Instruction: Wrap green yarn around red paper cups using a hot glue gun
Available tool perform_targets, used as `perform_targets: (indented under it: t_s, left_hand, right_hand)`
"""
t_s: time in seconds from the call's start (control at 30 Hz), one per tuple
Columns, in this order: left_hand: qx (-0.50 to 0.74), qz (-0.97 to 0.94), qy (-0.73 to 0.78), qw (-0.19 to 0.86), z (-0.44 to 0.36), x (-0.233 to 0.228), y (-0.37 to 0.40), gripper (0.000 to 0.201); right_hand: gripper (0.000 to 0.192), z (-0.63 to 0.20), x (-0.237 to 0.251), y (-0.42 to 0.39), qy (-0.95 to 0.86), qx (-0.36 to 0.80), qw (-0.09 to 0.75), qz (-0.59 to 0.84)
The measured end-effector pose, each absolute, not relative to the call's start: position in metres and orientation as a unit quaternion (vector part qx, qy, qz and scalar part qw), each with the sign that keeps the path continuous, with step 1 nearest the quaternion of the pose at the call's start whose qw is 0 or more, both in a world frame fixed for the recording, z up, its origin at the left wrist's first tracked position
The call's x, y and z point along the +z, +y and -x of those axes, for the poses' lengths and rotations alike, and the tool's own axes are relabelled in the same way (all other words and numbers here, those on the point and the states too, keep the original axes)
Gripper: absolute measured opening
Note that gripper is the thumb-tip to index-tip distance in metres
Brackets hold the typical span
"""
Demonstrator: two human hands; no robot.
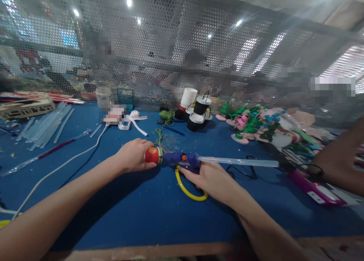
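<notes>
Midway between the table's (pixel 127 219) front and back edges, the left hand (pixel 134 155) grips the red cup (pixel 151 155); the right hand (pixel 213 179) wraps the glue gun (pixel 184 160), tip near the cup. Steady cup, fingers clear of the tip, works best.

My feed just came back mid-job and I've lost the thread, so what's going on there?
The person's left hand holds a small red cup on its side above the blue table. The right hand grips a blue glue gun, its nozzle pointed at the cup's rim; whether they touch is unclear. A clear glue stick juts from the gun's back. Another person's arm shows at the right.
</notes>
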State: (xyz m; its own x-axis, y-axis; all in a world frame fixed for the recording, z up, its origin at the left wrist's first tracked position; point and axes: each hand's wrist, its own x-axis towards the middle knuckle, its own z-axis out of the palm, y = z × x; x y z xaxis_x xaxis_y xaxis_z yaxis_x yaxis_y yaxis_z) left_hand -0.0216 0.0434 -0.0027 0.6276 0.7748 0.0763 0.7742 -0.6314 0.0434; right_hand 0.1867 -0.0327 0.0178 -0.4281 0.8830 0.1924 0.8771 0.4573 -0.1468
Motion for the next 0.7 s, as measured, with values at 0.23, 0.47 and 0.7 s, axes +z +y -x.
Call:
perform_targets:
  t_s: [0.23, 0.47, 0.7]
  left_hand:
    - [0.046, -0.903, 0.427, 0.008, 0.0215, -0.0036, 0.0444, 0.046]
    - [0.046, -0.899, 0.435, 0.011, 0.0212, -0.003, 0.0441, 0.048]
    - [0.04, -0.899, 0.437, 0.01, 0.0217, -0.0016, 0.0449, 0.049]
  right_hand:
    - [0.02, -0.1907, 0.0144, -0.0321, -0.835, 0.029, 0.157, 0.526]
    - [0.021, -0.185, 0.0187, -0.0324, -0.831, 0.028, 0.109, 0.545]
    - [0.021, -0.1847, 0.0197, -0.0334, -0.831, 0.024, 0.106, 0.546]
